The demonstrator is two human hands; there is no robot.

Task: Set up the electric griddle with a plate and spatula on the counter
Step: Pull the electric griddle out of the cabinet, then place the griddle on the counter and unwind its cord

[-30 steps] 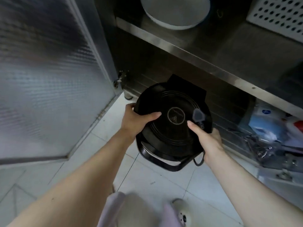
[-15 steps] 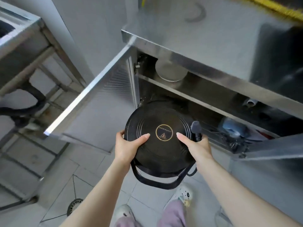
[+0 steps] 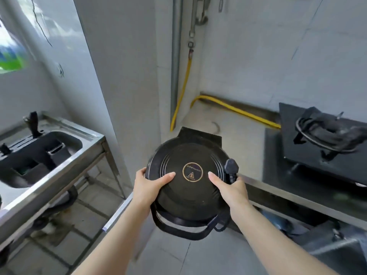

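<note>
A round black electric griddle (image 3: 188, 155) with a gold emblem on its closed lid hangs in the air at the steel counter's (image 3: 238, 135) front left corner. My left hand (image 3: 150, 184) grips its left rim, thumb on the lid. My right hand (image 3: 231, 188) grips the right rim together with the black plug and cord (image 3: 230, 167). The griddle's loop handle points toward me. No plate or spatula is in view.
A black gas stove (image 3: 317, 143) stands on the counter's right part, with a yellow hose (image 3: 228, 108) along the back wall. A steel sink (image 3: 39, 147) holding a black rack is at the left. An open cabinet door edge (image 3: 117, 213) juts out below.
I have lifted the griddle out of the lower cabinet and up to counter height. My view has risen from the cabinet shelf to the countertop, stove and sink.
</note>
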